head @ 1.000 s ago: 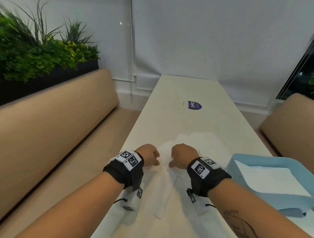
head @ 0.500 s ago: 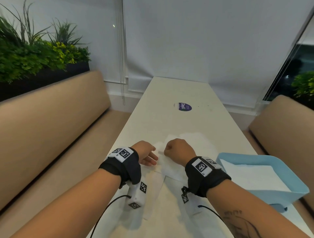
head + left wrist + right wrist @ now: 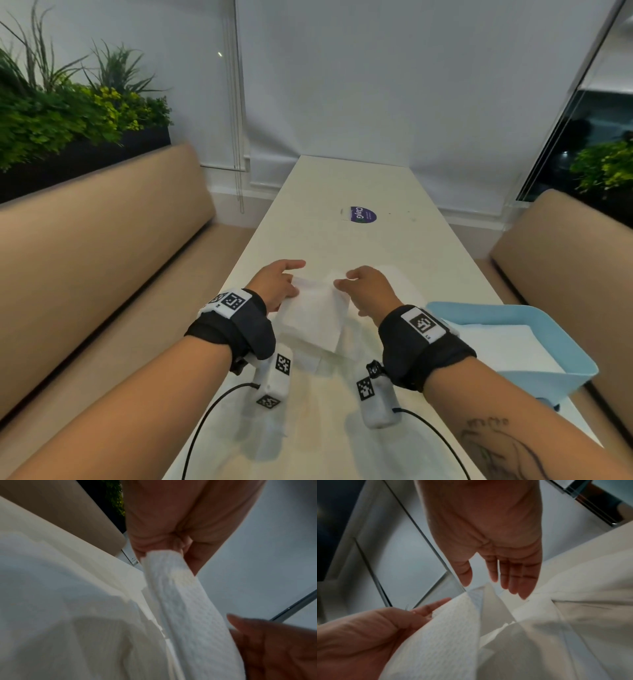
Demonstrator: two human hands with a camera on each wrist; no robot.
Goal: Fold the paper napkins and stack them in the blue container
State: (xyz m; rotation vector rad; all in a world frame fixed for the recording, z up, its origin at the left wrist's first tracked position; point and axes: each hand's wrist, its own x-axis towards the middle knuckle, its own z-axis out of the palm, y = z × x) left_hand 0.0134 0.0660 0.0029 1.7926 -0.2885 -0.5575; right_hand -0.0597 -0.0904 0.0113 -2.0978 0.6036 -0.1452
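A folded white napkin hangs just above the table between my hands. My left hand pinches its top left corner; the left wrist view shows the thumb and fingers closed on the napkin. My right hand hovers at the napkin's right edge with straight fingers and holds nothing. The blue container stands at the right, close to my right wrist, with white napkins lying flat inside. More loose napkins lie on the table under my hands.
The long white table runs away from me, with a purple round sticker in its middle. Tan benches flank both sides. A planter with green plants sits behind the left bench. Wrist camera cables trail near the table's front.
Both hands were curled on the napkin on the table. Now my left hand has lifted the folded napkin, and my right hand has let go and opened.
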